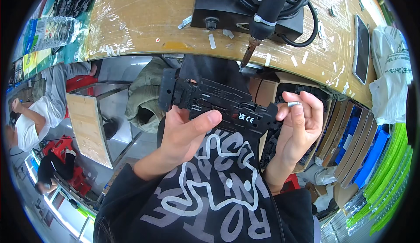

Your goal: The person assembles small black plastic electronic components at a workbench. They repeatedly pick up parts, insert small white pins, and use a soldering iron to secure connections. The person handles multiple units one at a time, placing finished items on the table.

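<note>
My left hand grips a long black plastic housing from below, its thumb lying across the near face. White printed marks cover parts of that face, and the housing slants down to the right in front of my chest. At its right end is my right hand, fingers curled and pinching a small silvery-white piece. What exactly that piece is cannot be made out. Just beyond the housing, a tool with a blue-and-black handle points its tapered metal tip downward past the bench edge.
On the wooden bench stand a black box with coiled cable, scattered white strips and a phone. A plastic bottle lies at left. Cartons and green strips are at right. Other people sit far left.
</note>
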### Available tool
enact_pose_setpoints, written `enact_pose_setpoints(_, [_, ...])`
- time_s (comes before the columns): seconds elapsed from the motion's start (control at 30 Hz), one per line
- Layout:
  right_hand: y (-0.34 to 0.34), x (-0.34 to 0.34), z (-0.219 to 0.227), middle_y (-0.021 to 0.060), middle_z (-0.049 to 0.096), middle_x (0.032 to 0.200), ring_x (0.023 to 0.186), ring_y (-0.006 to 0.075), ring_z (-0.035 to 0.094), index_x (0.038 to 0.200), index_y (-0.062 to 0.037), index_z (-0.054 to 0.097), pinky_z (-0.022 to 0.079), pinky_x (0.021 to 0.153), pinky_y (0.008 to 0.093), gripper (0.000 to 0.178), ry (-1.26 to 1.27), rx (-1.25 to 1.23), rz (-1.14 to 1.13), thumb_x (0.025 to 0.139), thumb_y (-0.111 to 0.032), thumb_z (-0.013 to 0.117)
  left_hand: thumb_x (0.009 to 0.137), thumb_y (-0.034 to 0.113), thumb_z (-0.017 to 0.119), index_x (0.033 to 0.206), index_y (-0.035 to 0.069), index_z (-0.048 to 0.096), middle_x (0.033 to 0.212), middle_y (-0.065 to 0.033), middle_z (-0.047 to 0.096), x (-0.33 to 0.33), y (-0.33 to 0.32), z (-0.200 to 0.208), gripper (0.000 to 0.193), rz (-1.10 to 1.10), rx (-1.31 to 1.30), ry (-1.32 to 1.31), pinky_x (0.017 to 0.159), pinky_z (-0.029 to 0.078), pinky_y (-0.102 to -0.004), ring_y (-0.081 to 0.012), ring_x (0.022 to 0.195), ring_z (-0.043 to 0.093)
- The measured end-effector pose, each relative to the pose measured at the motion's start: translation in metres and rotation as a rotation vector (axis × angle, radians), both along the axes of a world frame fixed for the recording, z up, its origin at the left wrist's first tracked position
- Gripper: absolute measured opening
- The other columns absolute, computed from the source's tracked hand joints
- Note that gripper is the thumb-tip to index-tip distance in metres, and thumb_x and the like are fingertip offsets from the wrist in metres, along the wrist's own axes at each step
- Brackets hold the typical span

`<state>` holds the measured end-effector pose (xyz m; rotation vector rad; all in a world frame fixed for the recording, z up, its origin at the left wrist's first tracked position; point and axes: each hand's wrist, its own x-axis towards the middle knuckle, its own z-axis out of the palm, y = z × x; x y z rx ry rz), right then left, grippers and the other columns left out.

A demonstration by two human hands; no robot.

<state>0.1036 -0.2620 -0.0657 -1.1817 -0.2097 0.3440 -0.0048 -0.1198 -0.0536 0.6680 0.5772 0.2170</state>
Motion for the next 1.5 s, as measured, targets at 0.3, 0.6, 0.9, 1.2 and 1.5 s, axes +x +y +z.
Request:
enact_pose_setpoints(0.3, [-0.001,-0.004,-0.011,0.0165,0.055,0.091,0.078,0.0238,0.057,0.086,0.0007,0.051,0.046,0.076,0.0358,0.010,-0.082,0.082,0.019,0.077,0.002,0.054,0.073,0.005,0.054,0.103,-0.001,0.046,0.096,-0.0106,0.055,-0.005,-0.007,-0.008,0.032,0.040,0.000,-0.042,0.083,0.042,-0.0370,-0.0213,0.090,0.054])
enact_pose_setpoints(0.6, [0.002,-0.005,-0.012,0.0095,0.052,0.081,0.078,0.0210,0.053,0.082,-0.0010,0.053,0.039,0.085,0.0422,0.018,-0.171,0.077,0.064,0.068,0.006,0.061,0.070,-0.007,0.058,0.083,0.008,0.035,0.095,-0.0120,0.052,-0.003,-0.011,-0.011,0.030,0.079,0.065,-0.160,0.076,0.042,-0.0283,-0.0165,0.089,0.052])
enact_pose_setpoints(0.9, [0.008,-0.012,-0.007,0.0086,0.052,0.079,0.074,0.0187,0.052,0.083,-0.0009,0.051,0.039,0.084,0.0405,0.021,-0.116,0.029,-0.002,0.067,0.005,0.063,0.070,-0.008,0.057,0.079,0.007,0.035,0.096,-0.0172,0.050,-0.001,-0.009,-0.021,0.029,-0.017,0.265,-0.435,0.084,0.041,-0.0381,-0.0264,0.097,0.050])
enact_pose_setpoints(1.2, [0.008,-0.013,-0.008,0.0080,0.052,0.079,0.074,0.0173,0.051,0.080,-0.0024,0.052,0.038,0.085,0.0428,0.019,-0.163,0.070,-0.006,0.067,0.006,0.062,0.068,-0.010,0.059,0.076,0.008,0.037,0.093,-0.0155,0.050,-0.003,-0.009,-0.024,0.029,-0.064,0.310,-0.458,0.083,0.042,-0.0401,-0.0291,0.097,0.050])
enact_pose_setpoints(1.5, [-0.002,-0.006,-0.004,0.0085,0.053,0.078,0.075,0.0187,0.054,0.077,-0.0024,0.053,0.036,0.088,0.0451,0.017,-0.127,0.048,0.136,0.066,0.007,0.062,0.068,-0.010,0.059,0.076,0.007,0.035,0.089,-0.0177,0.052,-0.001,-0.009,-0.022,0.030,-0.032,0.291,-0.472,0.081,0.046,-0.0411,-0.0303,0.096,0.050])
